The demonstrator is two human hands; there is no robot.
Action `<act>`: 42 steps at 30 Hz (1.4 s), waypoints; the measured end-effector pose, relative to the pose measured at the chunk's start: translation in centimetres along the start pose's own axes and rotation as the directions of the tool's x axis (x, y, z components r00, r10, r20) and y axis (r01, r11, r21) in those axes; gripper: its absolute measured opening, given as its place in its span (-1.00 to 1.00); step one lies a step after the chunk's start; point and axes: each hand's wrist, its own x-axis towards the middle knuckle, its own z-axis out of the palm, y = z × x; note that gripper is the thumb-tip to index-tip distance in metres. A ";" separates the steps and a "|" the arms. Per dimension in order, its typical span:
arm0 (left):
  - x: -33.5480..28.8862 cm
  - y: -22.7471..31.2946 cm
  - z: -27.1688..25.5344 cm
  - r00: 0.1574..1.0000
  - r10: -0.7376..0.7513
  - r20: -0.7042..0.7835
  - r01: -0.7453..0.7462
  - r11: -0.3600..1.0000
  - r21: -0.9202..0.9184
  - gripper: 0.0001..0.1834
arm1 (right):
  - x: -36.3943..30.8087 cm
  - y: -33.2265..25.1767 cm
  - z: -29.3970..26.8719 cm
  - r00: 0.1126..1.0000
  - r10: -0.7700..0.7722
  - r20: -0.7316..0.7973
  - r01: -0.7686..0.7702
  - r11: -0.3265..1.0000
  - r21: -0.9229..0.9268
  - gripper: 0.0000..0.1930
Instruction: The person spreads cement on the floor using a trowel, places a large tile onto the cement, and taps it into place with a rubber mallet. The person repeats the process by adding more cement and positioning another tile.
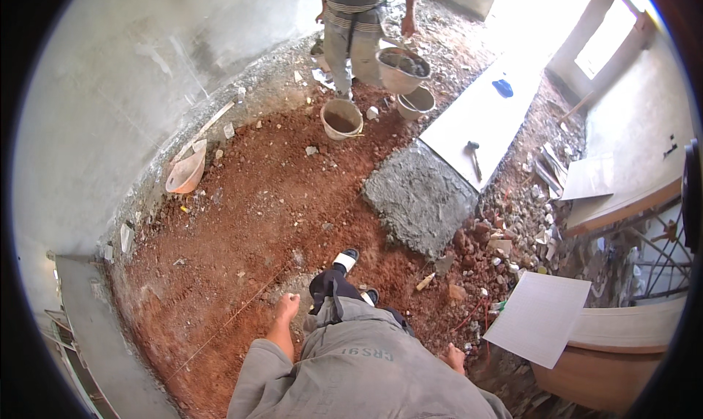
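My left hand point(288, 306) hangs beside my left leg, its fingers curled in and nothing showing in them. Low on the other side of my body is my right hand point(454, 357), also with curled fingers and no object visible. On the ground ahead of me spreads a rough patch of wet grey mortar point(421, 195). A trowel with a wooden handle point(425, 281) lies at its near edge, apart from both hands. Beyond the mortar, a long white board point(480, 122) bears a dark-headed hammer point(474, 159) and a blue object point(502, 88).
Another person point(355, 23) stands ahead, one hand above a filled bucket point(403, 72). Two more buckets, a pale one point(341, 119) and another point(416, 103), stand nearby. An orange tub point(187, 171) leans left. Rubble point(505, 236) and a white tile point(538, 318) lie right; a string point(227, 322) crosses red soil.
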 end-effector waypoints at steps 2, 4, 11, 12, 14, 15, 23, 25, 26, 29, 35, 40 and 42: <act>0.5 -0.5 0.6 1.000 0.000 0.010 0.000 1.000 -0.027 -0.50 | -0.9 -0.6 0.5 0.999 0.002 -0.053 -0.006 0.998 -0.063 -0.69; 1.1 -1.2 1.3 1.000 0.015 0.026 -0.014 0.999 -0.044 -0.51 | -2.0 -1.6 1.2 0.990 0.041 -0.135 -0.059 0.990 -0.132 -0.70; 4.3 -4.3 3.2 0.991 0.063 0.117 -0.062 0.998 -0.006 -0.54 | -2.1 -1.7 2.4 0.951 0.095 -0.295 -0.140 0.981 -0.135 -0.62; 4.6 -4.7 3.4 0.990 0.071 0.124 -0.066 0.997 -0.042 -0.55 | -1.8 -1.4 2.4 0.953 0.064 -0.297 -0.120 0.978 -0.173 -0.61; 5.7 -4.6 3.6 0.991 -0.040 0.129 0.050 0.996 -0.075 -0.57 | -1.3 -0.7 2.6 0.939 0.068 -0.337 -0.151 0.962 -0.227 -0.59; 5.9 -4.6 3.7 0.983 -0.128 0.128 0.139 0.987 -0.082 -0.58 | -1.2 -0.5 2.6 0.941 0.111 -0.319 -0.157 0.980 -0.124 -0.58; 7.4 -2.3 3.4 0.972 -0.183 0.147 0.172 0.982 0.082 -0.63 | -2.8 -1.4 3.3 0.957 0.150 -0.248 -0.186 0.974 -0.127 -0.57; 7.8 -2.2 3.5 0.977 -0.155 0.143 0.148 0.987 0.058 -0.66 | -3.1 -1.7 3.3 0.955 0.149 -0.258 -0.196 0.967 -0.165 -0.56; 8.0 -2.4 3.5 0.982 -0.111 0.150 0.109 0.994 0.019 -0.66 | -3.2 -1.7 3.4 0.952 0.146 -0.268 -0.202 0.960 -0.196 -0.56; 9.0 -2.9 4.1 0.985 -0.104 0.137 0.101 0.994 0.029 -0.65 | -2.9 -1.4 3.3 0.951 0.167 -0.262 -0.212 0.965 -0.154 -0.54; 8.6 -3.5 3.7 0.991 0.082 0.102 -0.089 0.994 0.065 -0.60 | -1.3 0.7 2.0 0.976 -0.098 -0.193 0.010 0.912 -0.410 -0.46; 5.1 -2.6 2.0 0.984 0.001 0.178 0.044 0.967 -0.249 -0.54 | -1.4 0.6 1.8 0.980 -0.113 -0.164 0.012 0.855 -0.518 -0.49; 3.7 -2.3 1.3 0.989 -0.039 0.140 0.054 0.993 -0.105 -0.53 | -2.6 0.0 2.8 0.939 0.169 -0.300 -0.233 0.954 -0.191 -0.56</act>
